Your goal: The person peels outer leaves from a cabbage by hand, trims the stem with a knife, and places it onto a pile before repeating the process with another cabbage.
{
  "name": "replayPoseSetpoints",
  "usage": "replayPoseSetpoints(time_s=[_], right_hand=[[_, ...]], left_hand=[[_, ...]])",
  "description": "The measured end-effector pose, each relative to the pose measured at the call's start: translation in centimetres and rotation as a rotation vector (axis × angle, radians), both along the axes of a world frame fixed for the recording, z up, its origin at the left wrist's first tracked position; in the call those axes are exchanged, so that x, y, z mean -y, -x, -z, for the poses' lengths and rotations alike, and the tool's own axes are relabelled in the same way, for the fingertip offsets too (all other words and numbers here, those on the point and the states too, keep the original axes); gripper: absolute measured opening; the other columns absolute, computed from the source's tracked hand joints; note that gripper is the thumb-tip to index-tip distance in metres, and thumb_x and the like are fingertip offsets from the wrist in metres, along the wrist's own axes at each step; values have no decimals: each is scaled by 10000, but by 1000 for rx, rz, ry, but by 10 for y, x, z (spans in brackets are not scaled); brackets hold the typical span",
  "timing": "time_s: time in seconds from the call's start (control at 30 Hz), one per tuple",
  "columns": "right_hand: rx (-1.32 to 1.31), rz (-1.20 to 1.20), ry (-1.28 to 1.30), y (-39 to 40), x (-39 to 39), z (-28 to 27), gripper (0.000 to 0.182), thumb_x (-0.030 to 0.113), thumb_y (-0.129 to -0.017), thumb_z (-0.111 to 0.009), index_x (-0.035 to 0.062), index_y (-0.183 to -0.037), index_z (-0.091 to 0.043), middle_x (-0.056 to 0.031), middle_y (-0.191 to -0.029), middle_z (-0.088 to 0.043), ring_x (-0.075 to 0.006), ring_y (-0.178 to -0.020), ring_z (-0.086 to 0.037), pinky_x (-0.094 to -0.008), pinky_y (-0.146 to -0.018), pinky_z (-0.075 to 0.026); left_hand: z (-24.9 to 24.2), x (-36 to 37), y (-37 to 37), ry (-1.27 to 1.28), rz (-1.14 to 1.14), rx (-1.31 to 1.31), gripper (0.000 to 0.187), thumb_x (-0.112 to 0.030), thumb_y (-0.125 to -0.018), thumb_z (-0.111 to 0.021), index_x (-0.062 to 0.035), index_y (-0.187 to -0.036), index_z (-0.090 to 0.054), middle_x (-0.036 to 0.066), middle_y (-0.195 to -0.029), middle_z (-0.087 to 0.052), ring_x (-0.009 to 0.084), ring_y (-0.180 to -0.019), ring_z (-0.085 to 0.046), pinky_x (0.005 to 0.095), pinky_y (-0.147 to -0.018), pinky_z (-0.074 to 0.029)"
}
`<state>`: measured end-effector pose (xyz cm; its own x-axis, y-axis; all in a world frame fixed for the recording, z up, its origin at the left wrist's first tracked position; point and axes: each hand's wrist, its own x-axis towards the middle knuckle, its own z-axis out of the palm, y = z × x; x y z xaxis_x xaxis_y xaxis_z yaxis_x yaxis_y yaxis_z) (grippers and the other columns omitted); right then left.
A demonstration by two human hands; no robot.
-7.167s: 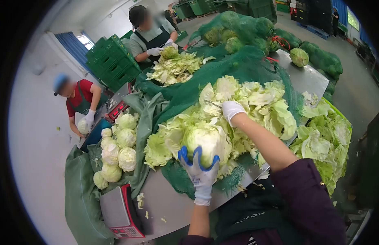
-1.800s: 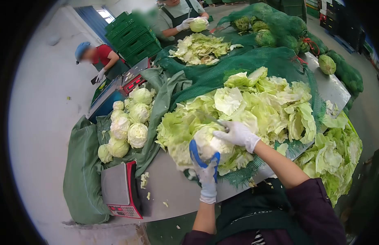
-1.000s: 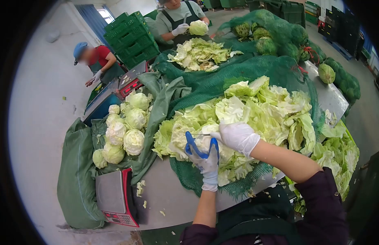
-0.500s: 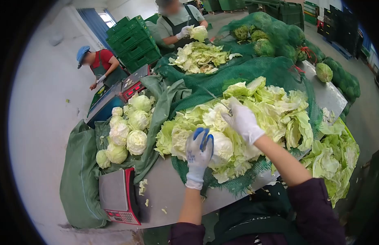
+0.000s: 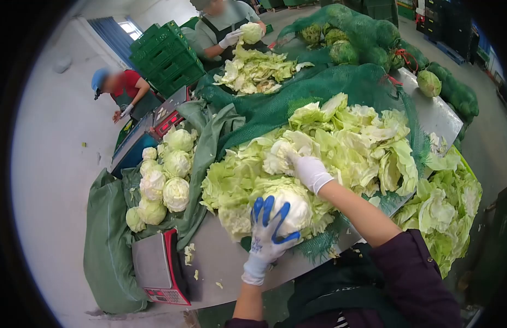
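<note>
A pale cabbage head (image 5: 290, 203) rests on a heap of loose leaves (image 5: 341, 147) on green netting. Against its near left side lies my left hand (image 5: 271, 232), in a white glove with blue fingertips, fingers spread. My right hand (image 5: 309, 170), in a white glove, reaches in just above the head, at a crumpled pale leaf piece (image 5: 283, 156). Its fingertips are partly hidden among the leaves, and whether they hold anything does not show. Trimmed cabbages (image 5: 176, 194) lie on green cloth to the left.
A red scale (image 5: 155, 268) stands front left, another (image 5: 169, 121) farther back. Across the netting a co-worker (image 5: 226, 27) holds a cabbage over leaves; another person (image 5: 125, 90) stands far left. Netted cabbages (image 5: 374, 35) lie at the back, and more leaves (image 5: 445, 202) at right.
My left hand has spread its fingers and moved down onto the head's side. My right hand has moved down and left; the knife seen in it earlier no longer shows.
</note>
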<state>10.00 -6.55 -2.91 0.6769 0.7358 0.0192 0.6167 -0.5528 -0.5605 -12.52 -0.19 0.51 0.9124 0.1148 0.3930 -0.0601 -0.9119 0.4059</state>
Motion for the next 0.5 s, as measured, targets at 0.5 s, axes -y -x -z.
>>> replayPoseSetpoints(time_s=[0.5], right_hand=[[105, 127, -393, 31, 91, -60, 278, 200, -876, -572, 67, -1109, -499, -180, -853, -633, -367, -770, -624, -437, -669, -497]], left_hand=[[-22, -34, -78, 210, -136, 64, 948, -237, -567, -813, -115, -1399, -375, 170, -1148, -601, 331, -1020, -584, 407, -885, -465]])
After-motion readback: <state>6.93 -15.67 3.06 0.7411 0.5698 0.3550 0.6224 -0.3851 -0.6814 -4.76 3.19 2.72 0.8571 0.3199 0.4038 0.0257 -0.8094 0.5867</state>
